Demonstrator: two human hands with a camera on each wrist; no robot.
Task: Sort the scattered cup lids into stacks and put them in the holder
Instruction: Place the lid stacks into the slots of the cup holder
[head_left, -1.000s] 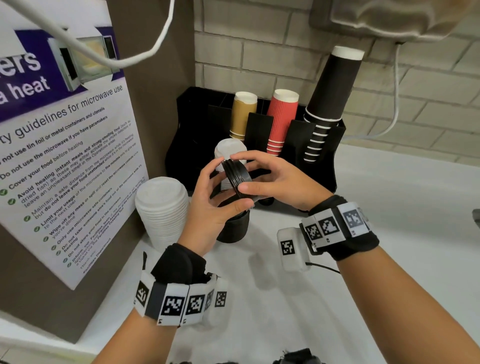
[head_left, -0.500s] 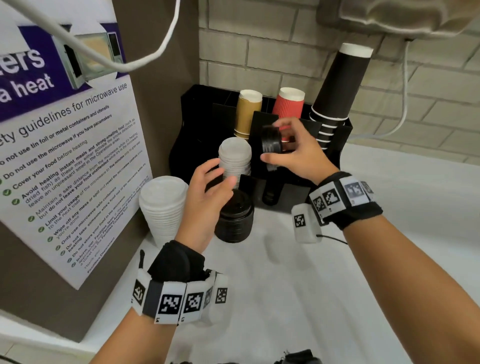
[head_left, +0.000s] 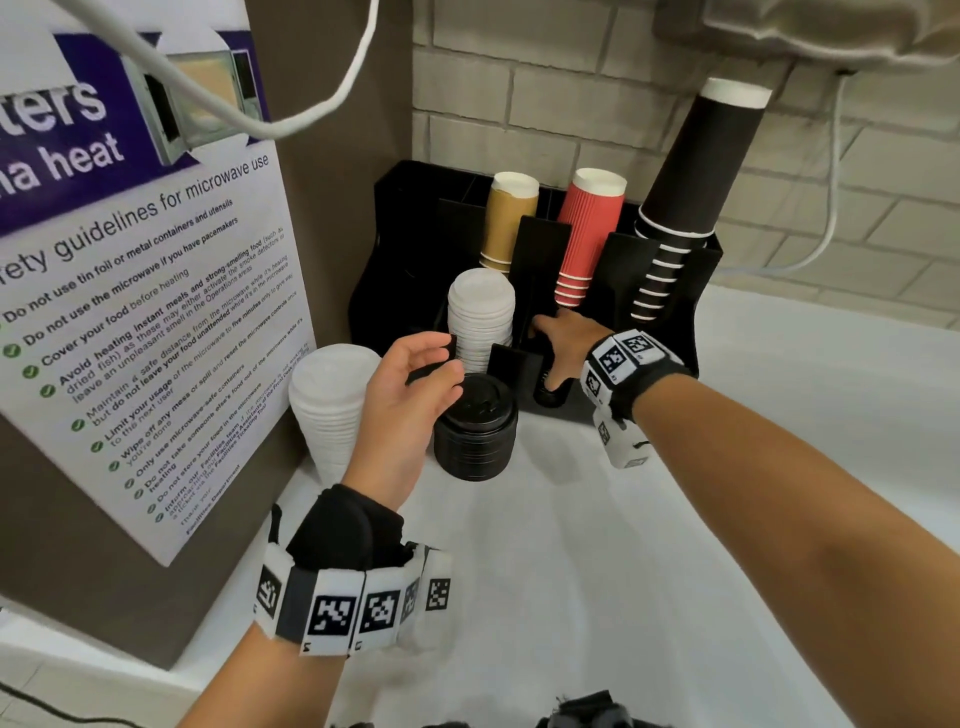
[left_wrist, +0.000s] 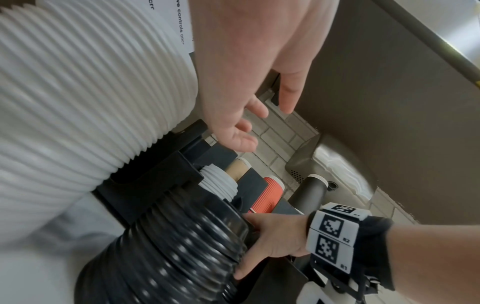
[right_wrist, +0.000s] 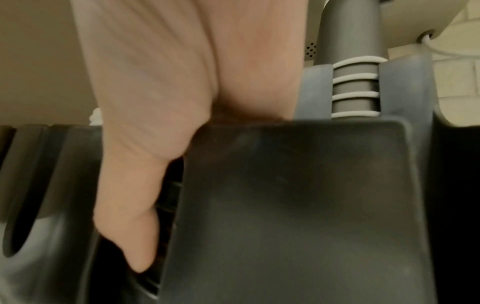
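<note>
At the back left corner of the white worktop (head_left: 597, 545), my right hand (head_left: 563, 345) reaches down into a front slot of the black holder (head_left: 654, 332), fingers buried between the dividers. Only the right wrist view shows what is in there: my thumb (right_wrist: 132, 216) lies against the ribbed edges of small black lids (right_wrist: 166, 205) wedged in the slot, the holder's front wall filling most of that picture. Whether the hidden fingers pinch those lids I cannot tell.

My left hand (head_left: 410, 395) hovers spread and loose, holding nothing, just left of a stack of black lids (head_left: 475, 431) standing on the worktop in front of the holder. The left wrist view shows those fingers relaxed and apart, and brings the big stack of white lids (head_left: 332, 410) up close at the worktop's left edge, beside the microwave notice (head_left: 140, 291).

From the head view alone I can see a smaller white lid stack (head_left: 480, 317) sitting in the holder's front left slot, with tan cups (head_left: 506, 223), red cups (head_left: 589, 234) and tall black cups (head_left: 691, 182) racked upside down behind it.
</note>
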